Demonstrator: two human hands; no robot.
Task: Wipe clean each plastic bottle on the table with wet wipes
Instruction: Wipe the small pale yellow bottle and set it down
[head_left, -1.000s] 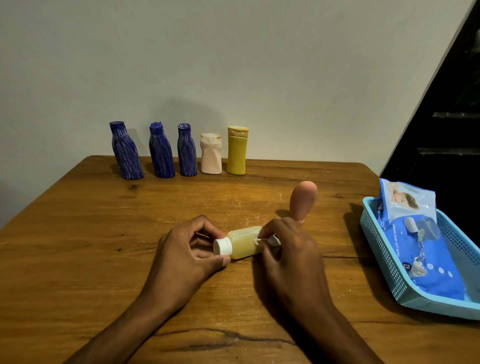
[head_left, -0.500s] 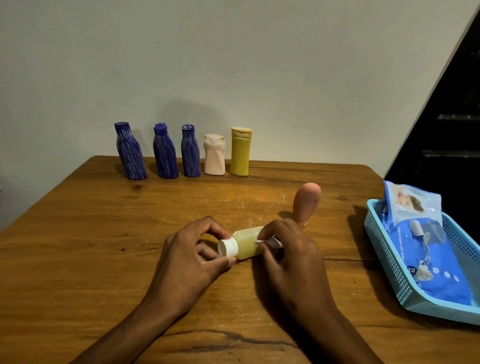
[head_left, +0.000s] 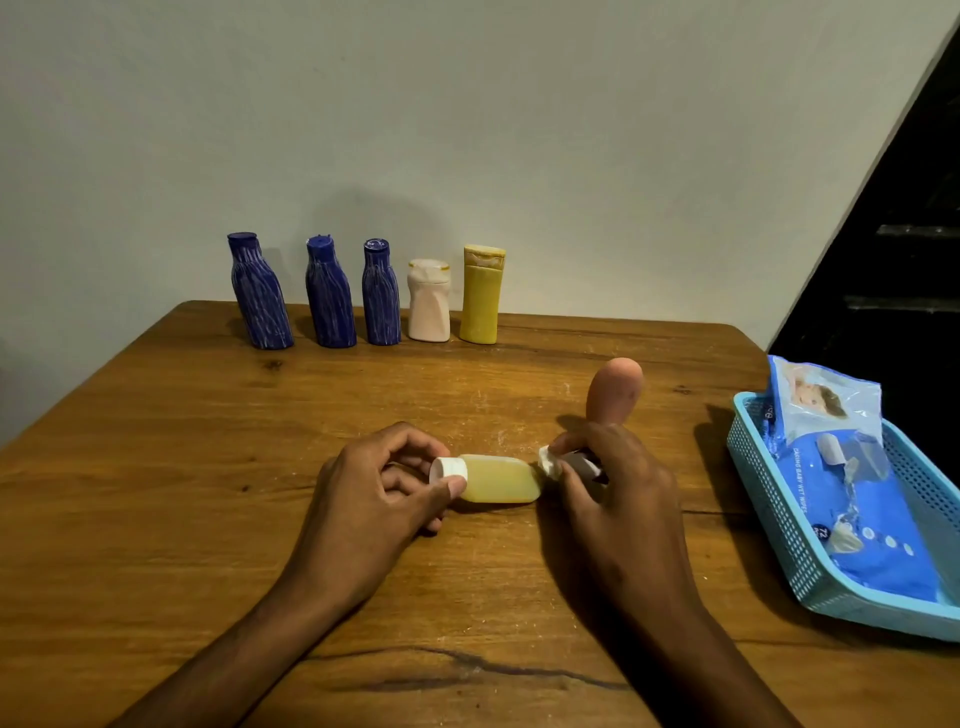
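The small yellow bottle (head_left: 498, 479) lies on its side on the counter (head_left: 156, 467), left hand (head_left: 374, 488) pinching its white cap and right hand (head_left: 613, 483) clamped on a wad of wet wipe (head_left: 548, 461) at its base, so wiping looks underway, with five bottles (head_left: 379, 293) along the wall and a pink one (head_left: 615, 387) seemingly still waiting.

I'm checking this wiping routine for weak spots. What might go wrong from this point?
The left hand pinches only the white cap of the small yellow bottle, so a hard push with the wet wipe in the right hand may twist it loose. That hand's elbow room is tight: the pink bottle just behind it might topple.
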